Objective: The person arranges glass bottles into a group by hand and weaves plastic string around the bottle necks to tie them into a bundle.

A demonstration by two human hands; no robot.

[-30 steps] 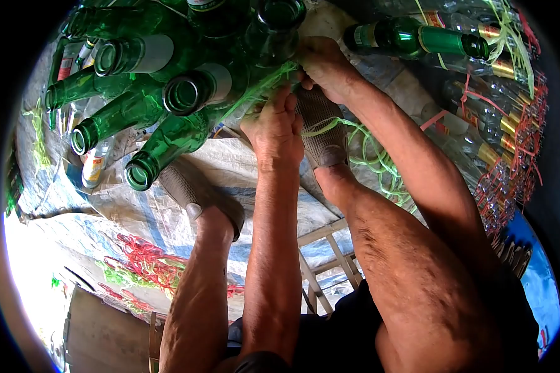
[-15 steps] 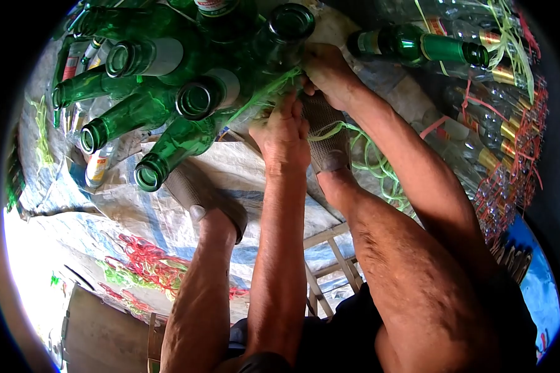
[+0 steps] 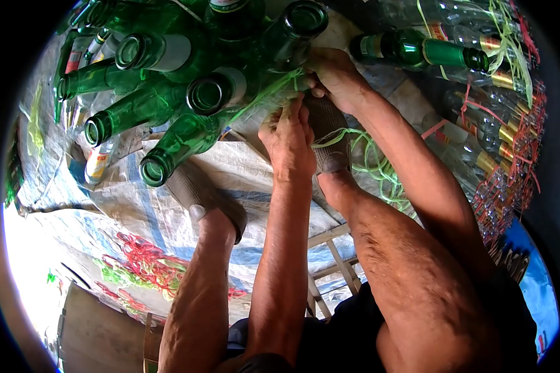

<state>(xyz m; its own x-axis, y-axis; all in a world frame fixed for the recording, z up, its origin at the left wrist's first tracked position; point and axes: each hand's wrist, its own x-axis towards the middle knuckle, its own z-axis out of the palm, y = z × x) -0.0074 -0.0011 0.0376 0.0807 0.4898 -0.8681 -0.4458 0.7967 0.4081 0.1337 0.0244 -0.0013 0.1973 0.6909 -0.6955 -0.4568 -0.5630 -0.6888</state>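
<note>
A bundle of green glass bottles (image 3: 190, 137) fills the upper left, necks pointing toward me and outward. Pale green plastic twine (image 3: 270, 92) runs along the bundle's near right side. My left hand (image 3: 287, 138) is closed, its fingertips pinching the twine beside the bottles. Just above it, my right hand (image 3: 337, 76) is curled closed at the twine's other end, against the bundle under an upright bottle mouth (image 3: 305, 20). Its fingertips are partly hidden. A loose tail of twine (image 3: 379, 163) coils below my right hand, over and beside my shoe.
One green bottle (image 3: 417, 48) lies to the right, by tied stacks of clear bottles (image 3: 479, 133). My shoes (image 3: 202, 202) stand on a white and blue plastic sheet (image 3: 127, 205). Red and green twine scraps (image 3: 149, 261) lie at lower left. A wooden frame (image 3: 333, 255) is between my legs.
The bottle bundle has turned slightly, several necks shifting to the right. Both hands have moved a little right with it, still at the twine.
</note>
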